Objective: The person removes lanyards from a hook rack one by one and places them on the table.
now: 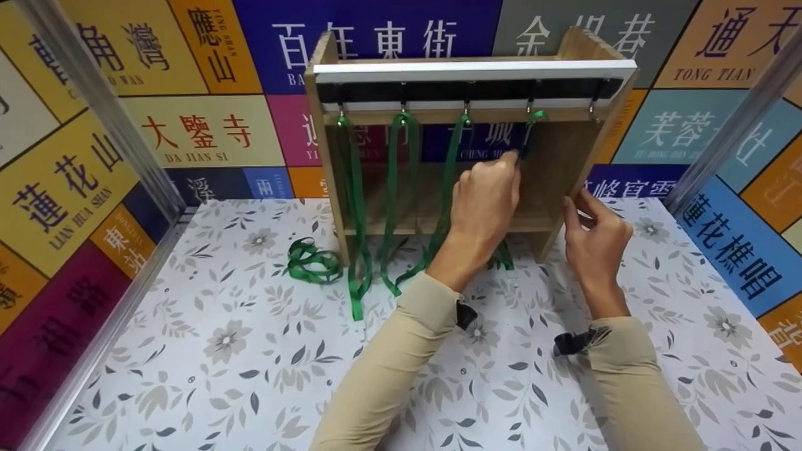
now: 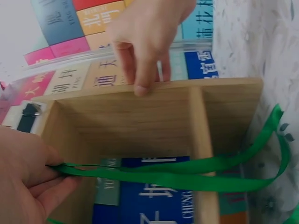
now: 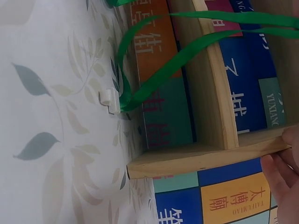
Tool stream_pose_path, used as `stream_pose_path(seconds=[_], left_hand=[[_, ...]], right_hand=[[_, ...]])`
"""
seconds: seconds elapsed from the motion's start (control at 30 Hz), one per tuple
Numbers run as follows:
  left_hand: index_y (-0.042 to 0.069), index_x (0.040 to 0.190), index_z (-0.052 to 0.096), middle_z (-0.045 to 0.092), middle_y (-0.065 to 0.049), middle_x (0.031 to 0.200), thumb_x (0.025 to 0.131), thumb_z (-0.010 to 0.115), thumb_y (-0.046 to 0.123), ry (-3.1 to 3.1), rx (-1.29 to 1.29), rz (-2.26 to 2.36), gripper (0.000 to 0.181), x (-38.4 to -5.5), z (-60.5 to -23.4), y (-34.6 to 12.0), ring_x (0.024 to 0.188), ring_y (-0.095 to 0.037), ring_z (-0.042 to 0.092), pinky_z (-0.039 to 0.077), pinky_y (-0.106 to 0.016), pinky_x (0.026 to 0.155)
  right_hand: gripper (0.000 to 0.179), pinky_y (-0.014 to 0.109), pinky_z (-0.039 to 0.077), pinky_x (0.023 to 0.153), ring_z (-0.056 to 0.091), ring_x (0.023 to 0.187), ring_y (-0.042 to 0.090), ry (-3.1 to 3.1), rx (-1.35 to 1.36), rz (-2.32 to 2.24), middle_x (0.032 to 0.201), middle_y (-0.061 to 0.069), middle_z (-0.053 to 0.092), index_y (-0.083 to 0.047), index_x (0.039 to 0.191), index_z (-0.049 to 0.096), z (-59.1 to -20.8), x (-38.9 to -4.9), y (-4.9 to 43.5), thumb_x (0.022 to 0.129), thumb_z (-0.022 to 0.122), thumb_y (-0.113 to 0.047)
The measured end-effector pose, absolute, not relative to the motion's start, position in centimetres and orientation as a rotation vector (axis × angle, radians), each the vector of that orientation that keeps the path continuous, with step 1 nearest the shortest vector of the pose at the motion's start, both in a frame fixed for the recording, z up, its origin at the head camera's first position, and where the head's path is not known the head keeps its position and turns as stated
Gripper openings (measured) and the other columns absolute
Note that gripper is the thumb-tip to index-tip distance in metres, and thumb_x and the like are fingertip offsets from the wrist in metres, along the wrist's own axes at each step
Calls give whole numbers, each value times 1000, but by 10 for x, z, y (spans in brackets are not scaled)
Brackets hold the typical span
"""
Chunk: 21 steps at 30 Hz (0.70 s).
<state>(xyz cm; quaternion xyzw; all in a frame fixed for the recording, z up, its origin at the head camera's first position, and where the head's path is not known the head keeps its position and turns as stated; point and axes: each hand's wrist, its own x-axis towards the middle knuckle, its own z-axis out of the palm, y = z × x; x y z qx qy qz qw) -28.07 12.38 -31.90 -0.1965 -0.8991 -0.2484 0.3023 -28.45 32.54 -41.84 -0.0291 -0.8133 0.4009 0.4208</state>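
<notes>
A wooden rack (image 1: 551, 156) stands upright with a row of metal hooks along its top bar. My left hand (image 1: 485, 200) is in front of its right half, pinching a green lanyard (image 2: 205, 165) below the fourth hook. That lanyard's loop droops past the shelf, and a small white plastic piece (image 3: 110, 100) shows at its lower end. With thumb and fingers, my right hand (image 1: 598, 241) grips the edge of the rack's right side panel (image 2: 229, 88). Other green lanyards (image 1: 357, 219) hang from the hooks to the left.
A coiled green ribbon (image 1: 313, 263) lies by the rack's left foot. The fifth hook (image 1: 592, 113) is bare. A leaf-patterned cloth (image 1: 225, 376) covers the table, and colourful sign panels (image 1: 213, 131) rise behind and at both sides. Metal posts (image 1: 113, 100) frame the corners.
</notes>
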Motion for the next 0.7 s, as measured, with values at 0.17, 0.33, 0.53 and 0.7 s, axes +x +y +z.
stream_pose_path(seconds=[0.17,0.33,0.53,0.7], left_hand=[[13,139,74,84,-3,115,111,63,23,-2279,-594,-650,31,-268,-305,112,94,-18,82,67,-28,80],[12,140,73,83,-2,120,110,66,21,-2199,-683,-656,33,-250,-288,93,99,-16,82,66,-26,86],[13,139,74,83,-1,121,111,65,24,-2162,-768,-540,32,-226,-267,62,104,-15,81,66,-26,87],[14,136,76,84,-2,117,111,65,21,-2116,-884,-537,29,-211,-257,33,102,-18,81,66,-28,85]], right_hand=[[32,15,62,86,82,105,25,-2007,-73,1006,122,7,82,-15,134,78,-419,-287,325,102,78,-21],[32,7,58,84,81,106,28,-1985,-53,1014,121,8,82,-13,132,79,-420,-288,325,100,79,-17],[33,12,60,87,81,108,29,-1996,-36,1025,123,9,81,-11,134,77,-420,-286,324,102,77,-17],[35,14,60,89,80,112,29,-2025,-43,1028,128,6,80,-12,137,76,-419,-284,325,104,74,-22]])
